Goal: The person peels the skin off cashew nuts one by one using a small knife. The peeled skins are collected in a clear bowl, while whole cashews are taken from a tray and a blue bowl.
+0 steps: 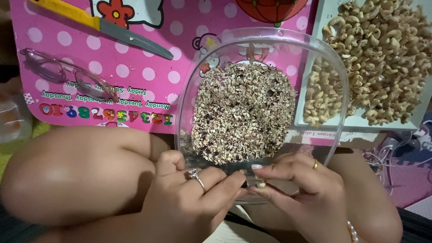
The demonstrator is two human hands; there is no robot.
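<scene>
Pale, small cashew nut (260, 183) pinched between both sets of fingertips, just over the near rim of the clear plastic bowl (335, 76). Left hand (189, 198), ring on one finger, closed narrow, thumb and forefinger pressed to the nut; right hand (306, 189), gold ring and bead bracelet, fingers drawn together on the same nut from the other side. Nut mostly hidden by fingertips; cannot tell if skin is on or off. Judged light, hard but brittle: likely to split under a strong pinch and to slip if held by its curved back; best gripped across the flat sides with the pads. Bowl holds a heaped mound of brown and tan skin flakes (243, 117), dry and loose, probably easy to scatter with a breath or a knock. White tray (360, 121) to the right, touching or just beside the bowl, holds a large pile of whole pale cashews (382, 49), with a smaller lot (321, 96) seen through the bowl wall. Pink polka-dot mat (148, 72) under all. Yellow-handled knife (103, 24) lies at upper left, well apart from the hands; pink-framed glasses (63, 72) folded near it. Bent knee (76, 175) beside the left hand.
</scene>
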